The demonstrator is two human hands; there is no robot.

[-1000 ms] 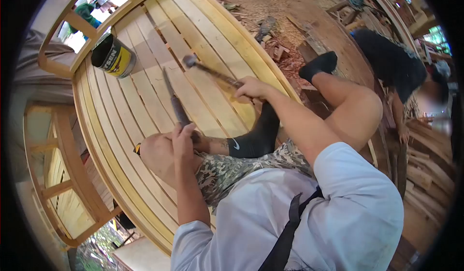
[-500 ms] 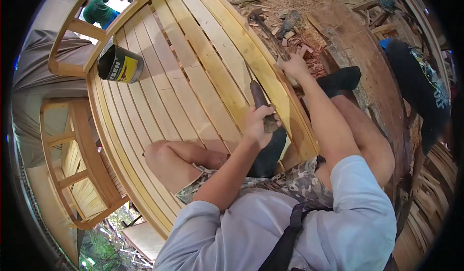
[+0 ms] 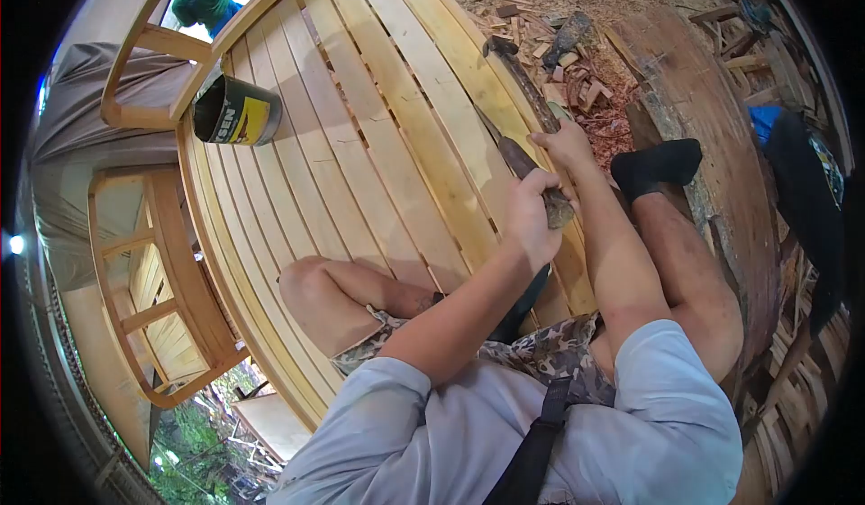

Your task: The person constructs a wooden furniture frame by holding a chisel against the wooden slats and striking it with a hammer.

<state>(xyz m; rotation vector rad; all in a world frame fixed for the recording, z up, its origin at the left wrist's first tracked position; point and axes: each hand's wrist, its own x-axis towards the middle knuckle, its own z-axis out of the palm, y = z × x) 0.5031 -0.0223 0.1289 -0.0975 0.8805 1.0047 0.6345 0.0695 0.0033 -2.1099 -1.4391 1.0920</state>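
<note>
My left hand (image 3: 538, 209) is wrapped round the dark handle of a chisel-like tool (image 3: 519, 159), whose thin blade points up and left over the slats near the right edge of the slatted wooden surface (image 3: 360, 145). Just right of it, my right hand (image 3: 566, 143) grips a hammer (image 3: 525, 77) by its shaft. The dark hammer head lies farther away, at the outer rail of the slatted surface. Where the blade tip meets the wood is too small to tell.
A black and yellow can (image 3: 239, 113) stands on the slats at the upper left. Wood chips (image 3: 586, 90) and a thick plank (image 3: 703, 118) lie beyond the right edge. My folded legs flank the work. Another person's dark clothing (image 3: 806, 208) shows at the far right.
Both hands have moved right across the slats to the right rail, then close together. The hammer has swung from over the slats to the rail. The view has shifted.
</note>
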